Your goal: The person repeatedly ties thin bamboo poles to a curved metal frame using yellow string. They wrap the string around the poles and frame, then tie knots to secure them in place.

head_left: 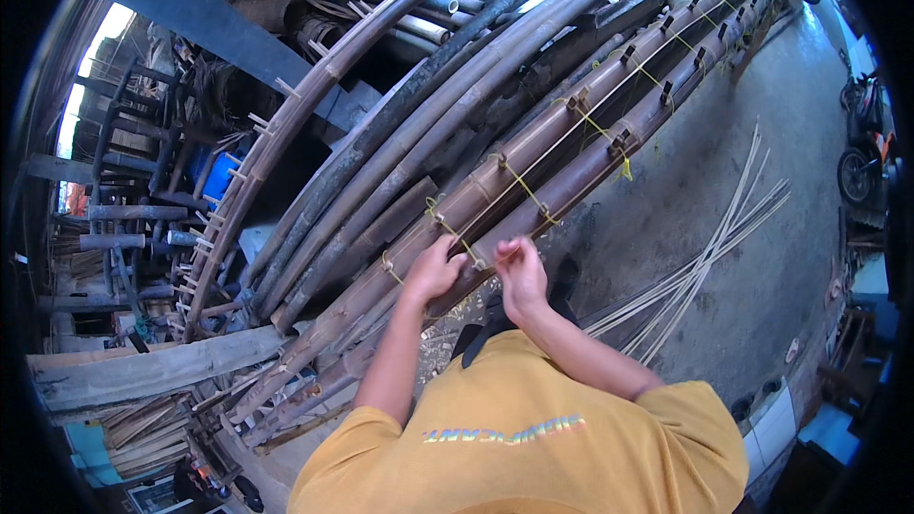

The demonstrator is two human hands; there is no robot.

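Left bamboo pole (466, 196) and right bamboo pole (649, 118) run near left to far right, yellow cord (521, 183) across. Left hand (431, 274) on left pole, right hand (524, 283) beside right; fingers bent, grip unclear. Poles likely stiff, heavy, smooth: cradle underneath. Cord light, limp: pinch close to pegs (626, 53).

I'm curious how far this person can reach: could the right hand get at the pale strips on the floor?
Probably yes, with a stoop: the pale strips lie on the floor to the right of the right hand, and nothing visible stands between.
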